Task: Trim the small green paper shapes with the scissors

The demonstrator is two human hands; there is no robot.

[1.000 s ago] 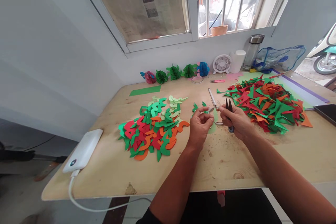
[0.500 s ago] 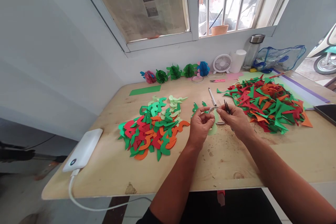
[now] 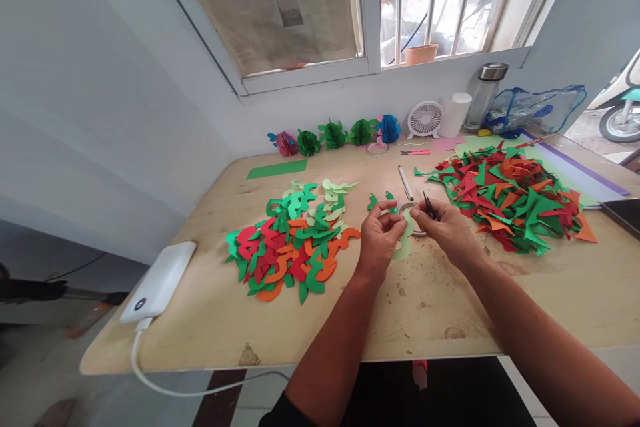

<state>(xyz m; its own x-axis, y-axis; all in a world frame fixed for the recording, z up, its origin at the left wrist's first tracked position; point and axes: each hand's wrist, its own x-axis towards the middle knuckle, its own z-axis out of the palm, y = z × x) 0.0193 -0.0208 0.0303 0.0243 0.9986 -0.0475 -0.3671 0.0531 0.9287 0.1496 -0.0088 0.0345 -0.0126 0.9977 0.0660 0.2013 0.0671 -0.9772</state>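
Head view: you are pinching a pale green piece [image 3: 403,240] in your left hand [image 3: 381,237], just right of the cut pile [image 3: 290,247]. Your right hand [image 3: 447,230] is gripping snips [image 3: 429,205], blades nearly together. Judged step: trimming. Next, align blades carefully.

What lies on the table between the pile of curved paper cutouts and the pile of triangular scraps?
In the head view: both hands, the left hand and the right hand holding small black snips, plus a white pen.
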